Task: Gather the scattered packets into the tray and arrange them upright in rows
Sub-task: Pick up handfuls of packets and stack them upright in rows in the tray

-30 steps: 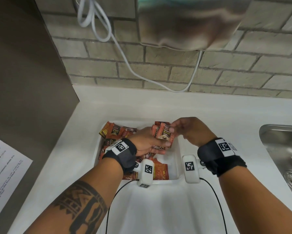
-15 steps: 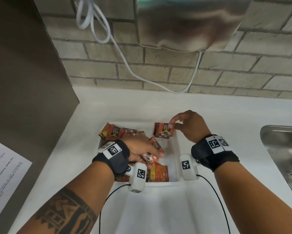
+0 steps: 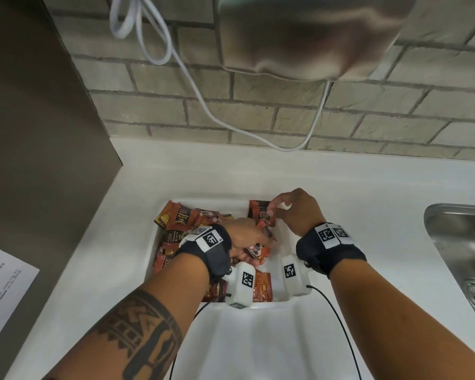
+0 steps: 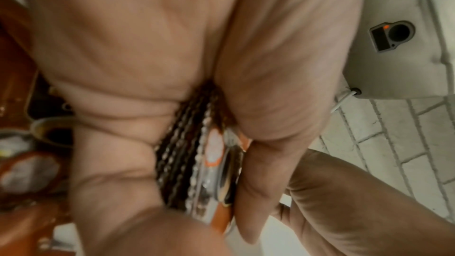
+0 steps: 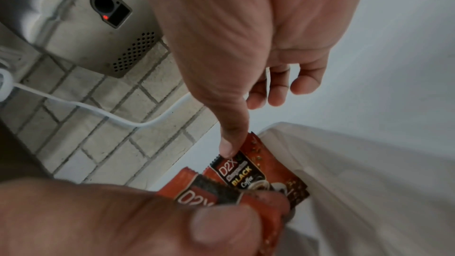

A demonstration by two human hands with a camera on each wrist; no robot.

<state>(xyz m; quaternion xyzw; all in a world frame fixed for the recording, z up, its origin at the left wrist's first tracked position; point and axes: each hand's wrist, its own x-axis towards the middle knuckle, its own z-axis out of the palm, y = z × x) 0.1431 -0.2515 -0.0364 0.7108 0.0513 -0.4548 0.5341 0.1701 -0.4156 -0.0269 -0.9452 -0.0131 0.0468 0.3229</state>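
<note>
White counter: our left hand (image 3: 247, 239) grips a stack of packets (image 4: 197, 164); right hand (image 3: 296, 209) pinches the first upright packets (image 3: 261, 212) in the tray (image 3: 217, 202); loose packets (image 3: 176, 218) remain.

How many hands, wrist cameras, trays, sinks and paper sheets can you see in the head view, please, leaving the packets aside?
Hands: 2 (left hand, right hand)
Wrist cameras: 2 (left wrist camera, right wrist camera)
Tray: 1
Sink: 1
Paper sheet: 1
Total: 7
The packets overlap too much to count.
</note>
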